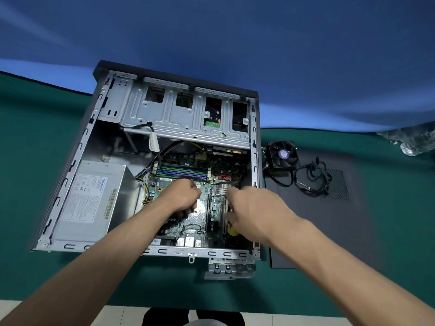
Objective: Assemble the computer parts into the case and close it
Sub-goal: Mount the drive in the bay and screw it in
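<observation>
centre of frame: open case (70, 161) on green table (388, 231), board (188, 222) seated inside, lower middle. side panel (317, 220) flat at right, fan (283, 156) on its upper edge, both still out. left hand (183, 196) fisted over board, grip contents unclear. right hand (254, 205) curled at slots, cannot tell what it holds. step: likely board-level fitting. next: fan needs fetching, seating, cable plugged.

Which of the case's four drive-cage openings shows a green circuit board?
The third opening from the left: a green board shows at its lower edge. The others show only dark mesh or black.
</observation>
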Demonstrator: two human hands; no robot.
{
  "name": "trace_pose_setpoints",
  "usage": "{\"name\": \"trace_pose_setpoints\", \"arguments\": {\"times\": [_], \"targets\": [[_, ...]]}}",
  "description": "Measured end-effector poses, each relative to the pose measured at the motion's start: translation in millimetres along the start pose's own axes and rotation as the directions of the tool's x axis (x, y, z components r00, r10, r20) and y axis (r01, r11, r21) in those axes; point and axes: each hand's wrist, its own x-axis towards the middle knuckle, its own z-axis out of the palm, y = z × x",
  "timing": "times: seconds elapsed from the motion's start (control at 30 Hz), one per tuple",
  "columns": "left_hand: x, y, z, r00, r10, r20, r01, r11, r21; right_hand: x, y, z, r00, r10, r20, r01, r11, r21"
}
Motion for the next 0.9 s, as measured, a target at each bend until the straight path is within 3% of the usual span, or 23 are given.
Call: {"name": "trace_pose_setpoints", "arguments": {"times": [0.07,0.2,0.33,0.43,0.6,0.7,0.83,0.9], "targets": [[0.0,0.5,-0.2,1.000,0.001,0.002,-0.001,1.000,0.003,-0.7,4.0,0.8,0.999,0.012,-0.046,-0.015,0.998,-0.064],[1.1,0.6,-0.8,1.000,0.008,-0.002,-0.007,1.000,0.009,-3.0,5.7,-0.3,0.998,-0.003,0.060,0.003,1.000,0.003],[1.9,1.2,-0.4,1.000,0.014,0.004,-0.014,1.000,0.008,-1.9,4.6,4.6,1.000,-0.007,-0.011,0.006,0.999,-0.035],[1.1,1.9,-0.1,1.000,0.011,0.001,-0.011,1.000,0.006,-3.8,1.6,1.9,0.998,-0.024,0.064,0.026,1.000,-0.017],[1.9,1.3,-0.2,1.000,0.006,-0.002,-0.006,1.000,0.003,-2.5,0.3,4.7,0.997,-0.044,-0.060,0.040,0.997,-0.071],[2.0,1.5,-0.1,1.000,0.006,-0.004,-0.006,1.000,0.011,-3.4,0.4,4.5,0.999,-0.043,0.017,0.044,0.999,-0.029],[1.0,2.4,-0.7,1.000,0.009,-0.007,-0.009,1.000,0.009,-3.4,1.6,7.7,0.997,-0.045,-0.061,0.041,0.997,-0.071],[0.9,2.4,-0.7,1.000,0.018,-0.016,-0.017,1.000,0.025,-5.1,3.3,7.3,1.000,-0.020,-0.018,0.019,0.999,-0.030]]}}
